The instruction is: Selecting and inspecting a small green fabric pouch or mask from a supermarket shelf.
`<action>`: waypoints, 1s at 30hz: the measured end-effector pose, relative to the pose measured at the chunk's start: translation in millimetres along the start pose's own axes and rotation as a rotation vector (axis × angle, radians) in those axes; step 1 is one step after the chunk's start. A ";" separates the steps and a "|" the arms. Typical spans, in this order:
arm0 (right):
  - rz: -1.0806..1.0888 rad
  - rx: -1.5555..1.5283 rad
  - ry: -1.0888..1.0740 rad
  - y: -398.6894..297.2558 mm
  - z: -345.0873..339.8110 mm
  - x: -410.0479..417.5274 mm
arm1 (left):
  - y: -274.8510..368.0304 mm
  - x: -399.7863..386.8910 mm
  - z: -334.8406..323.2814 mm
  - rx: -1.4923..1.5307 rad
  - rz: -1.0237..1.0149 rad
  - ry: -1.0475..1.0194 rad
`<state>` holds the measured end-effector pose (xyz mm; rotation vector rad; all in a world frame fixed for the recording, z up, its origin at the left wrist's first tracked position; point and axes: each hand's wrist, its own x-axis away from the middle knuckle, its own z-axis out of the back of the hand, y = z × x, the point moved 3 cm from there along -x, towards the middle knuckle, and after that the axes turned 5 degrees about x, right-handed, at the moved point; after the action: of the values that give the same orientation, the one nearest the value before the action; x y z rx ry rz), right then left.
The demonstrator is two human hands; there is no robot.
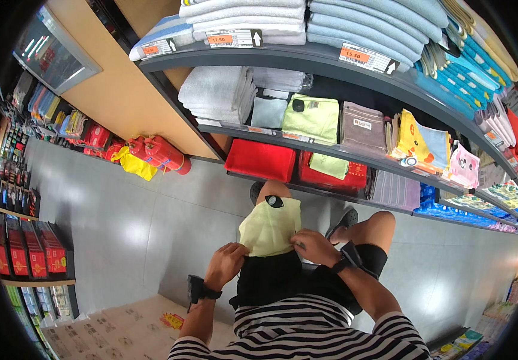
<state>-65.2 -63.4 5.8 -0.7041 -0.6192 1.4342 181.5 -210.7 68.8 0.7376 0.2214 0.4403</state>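
A pale yellow-green towel (268, 231) lies spread over my thigh, its black tag (274, 201) at the far end by the knee. My left hand (227, 261) pinches the near left corner. The right edge is held in the curled fingers of my right hand (314, 246). In front of me, on the middle shelf, sits a folded green towel (311, 123) with a similar black tag. Beside it are a folded grey-brown towel (363, 130) and a small light-blue towel (268, 112). A smaller pale green towel (328, 165) rests on a red package on the bottom shelf.
The dark shelf edge (268, 57) curves across above my knees, carrying stacked white towels (245, 18) and blue towels (371, 31). Red fire extinguishers (166, 153) stand on the floor at the left. Printed white cartons (119, 330) are at my lower left, near a red-box display (31, 247).
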 end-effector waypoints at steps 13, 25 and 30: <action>0.049 -0.219 -0.428 -44.7 50.0 10.7 | 8.3 14.2 37.4 0.430 0.277 -0.497; -0.016 -0.286 -0.052 -56.1 72.0 -11.5 | 7.1 -0.9 51.7 0.506 0.268 -0.427; -0.098 -0.444 0.100 -47.8 76.6 -31.7 | -11.5 -18.4 63.4 0.606 0.339 -0.156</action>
<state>-92.8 -90.6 93.3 -1.0713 -0.8936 1.1717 190.7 -264.7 107.4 1.4101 0.0784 0.6440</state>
